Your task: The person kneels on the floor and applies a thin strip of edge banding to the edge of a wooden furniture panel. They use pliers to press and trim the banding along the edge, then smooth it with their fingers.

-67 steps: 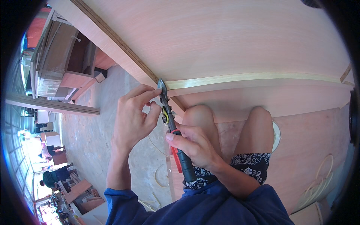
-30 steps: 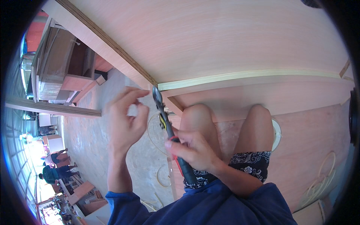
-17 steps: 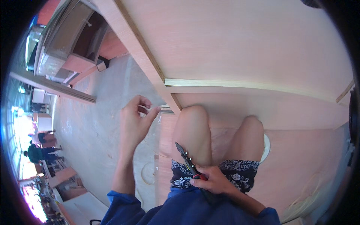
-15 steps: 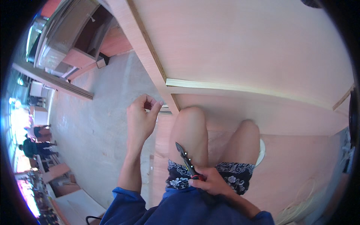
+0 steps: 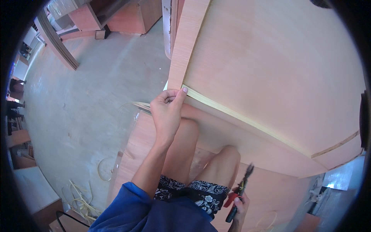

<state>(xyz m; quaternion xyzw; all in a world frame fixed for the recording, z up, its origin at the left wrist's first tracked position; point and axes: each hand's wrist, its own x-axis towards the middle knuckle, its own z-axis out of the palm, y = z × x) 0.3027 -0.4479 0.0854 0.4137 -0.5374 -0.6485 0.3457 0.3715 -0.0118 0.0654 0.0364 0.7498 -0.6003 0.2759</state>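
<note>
My left hand (image 5: 168,112) pinches the end of a pale yellow edging strip (image 5: 228,109), thumb on top, where it meets an upright plywood rail (image 5: 189,34); the fingertips underneath are partly hidden. The strip runs diagonally across the wide plywood panel (image 5: 270,65) toward the lower right. My right hand (image 5: 240,205) grips metal snips (image 5: 242,183) with red and black handles, held low beside my right thigh, away from the panel, jaws pointing up.
My knees (image 5: 181,147) are below the panel, over a pinkish board (image 5: 266,193). Strip offcuts (image 5: 83,197) lie on the concrete floor (image 5: 89,81). Cabinets (image 5: 131,19) and plywood lengths (image 5: 56,42) stand beyond. Partly visible people (image 5: 15,106) are at the far left.
My right hand has lowered the snips from the strip's end and moved them rightward. My left hand has closed on that end. The view has turned, tilting the strip diagonally.
</note>
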